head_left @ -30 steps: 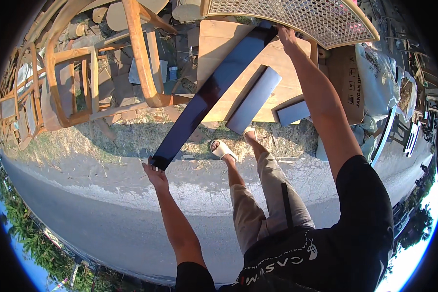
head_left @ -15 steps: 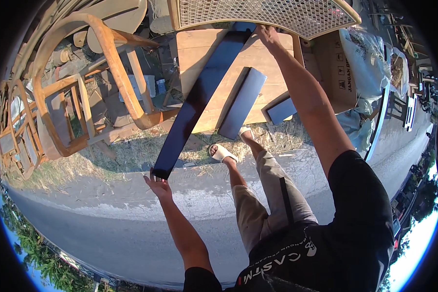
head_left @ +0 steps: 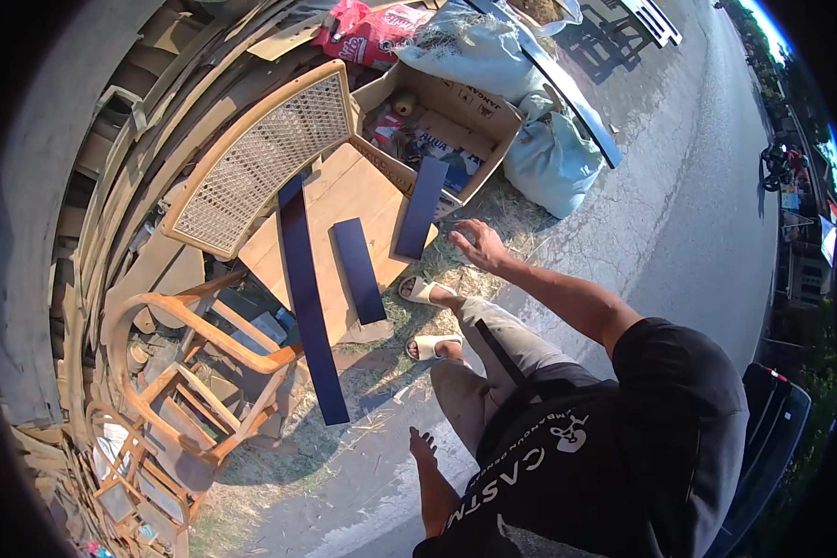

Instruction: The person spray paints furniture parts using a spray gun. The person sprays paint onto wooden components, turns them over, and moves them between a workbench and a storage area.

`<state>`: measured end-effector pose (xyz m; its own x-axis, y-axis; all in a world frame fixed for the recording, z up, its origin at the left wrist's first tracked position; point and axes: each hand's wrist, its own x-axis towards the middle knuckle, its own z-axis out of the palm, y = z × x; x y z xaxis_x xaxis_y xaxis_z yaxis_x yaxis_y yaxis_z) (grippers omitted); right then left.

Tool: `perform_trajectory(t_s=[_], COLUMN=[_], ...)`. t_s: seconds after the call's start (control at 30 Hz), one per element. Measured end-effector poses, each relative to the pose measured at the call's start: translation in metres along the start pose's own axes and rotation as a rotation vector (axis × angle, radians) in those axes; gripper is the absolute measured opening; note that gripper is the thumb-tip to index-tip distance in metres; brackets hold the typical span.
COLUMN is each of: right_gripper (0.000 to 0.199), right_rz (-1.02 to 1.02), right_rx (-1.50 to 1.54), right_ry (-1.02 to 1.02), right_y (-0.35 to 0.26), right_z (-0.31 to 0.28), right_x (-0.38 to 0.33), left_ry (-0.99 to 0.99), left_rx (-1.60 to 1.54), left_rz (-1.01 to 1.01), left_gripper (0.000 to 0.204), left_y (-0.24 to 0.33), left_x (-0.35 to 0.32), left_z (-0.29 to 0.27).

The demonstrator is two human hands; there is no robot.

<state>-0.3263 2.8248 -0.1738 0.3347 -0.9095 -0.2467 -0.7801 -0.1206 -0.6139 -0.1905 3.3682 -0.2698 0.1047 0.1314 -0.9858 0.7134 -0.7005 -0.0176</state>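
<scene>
Three dark, glossy boards rest on the pale wooden seat [head_left: 330, 191] of a chair with a cane back [head_left: 268, 153]. The long board [head_left: 309, 302] lies along its left side and juts well past the near edge. A shorter board [head_left: 359, 272] lies in the middle, and another short board [head_left: 422, 206] is at the right. My right hand [head_left: 479, 245] hovers just off that right board's near end, fingers parted and holding nothing. Low over the pavement, my left hand [head_left: 423, 447] is empty with fingers apart, to the right of the long board's near end.
An open cardboard box [head_left: 488, 126] with litter inside stands behind the seat, beside pale stuffed sacks [head_left: 551, 158]. A long dark strip [head_left: 567, 93] leans across the sacks. Bare wooden chair frames [head_left: 195, 372] crowd the left, before stacked scrap wood [head_left: 112, 223]. Road [head_left: 688, 214] runs along the right.
Both hands have let go of the long board, which they held at its two ends; it now lies on the seat. My view has swung to the right.
</scene>
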Motion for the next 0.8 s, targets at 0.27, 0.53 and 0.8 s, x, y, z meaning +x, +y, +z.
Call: perform_trajectory(t_s=[0.27,0.53,0.8], right_gripper=[0.046,0.065,0.051], right_rz=[0.640,0.904,0.436], right_rx=[-0.307,-0.196,0.025], right_ry=[-0.262,-0.436,-0.123], right_y=[0.200,0.280,0.326], right_z=[-0.069,-0.113,-0.208], right_x=[-0.279,-0.355,-0.171], left_ry=[-0.104,-0.316,-1.373], left_rx=[0.697,0.651,0.666], left_rz=[0.945,1.179,1.583], left_gripper=[0.032,0.043,0.053], left_y=[0.097,0.222,0.206], left_x=[-0.062,-0.256,-0.564], left_z=[0.039,0.178,0.404])
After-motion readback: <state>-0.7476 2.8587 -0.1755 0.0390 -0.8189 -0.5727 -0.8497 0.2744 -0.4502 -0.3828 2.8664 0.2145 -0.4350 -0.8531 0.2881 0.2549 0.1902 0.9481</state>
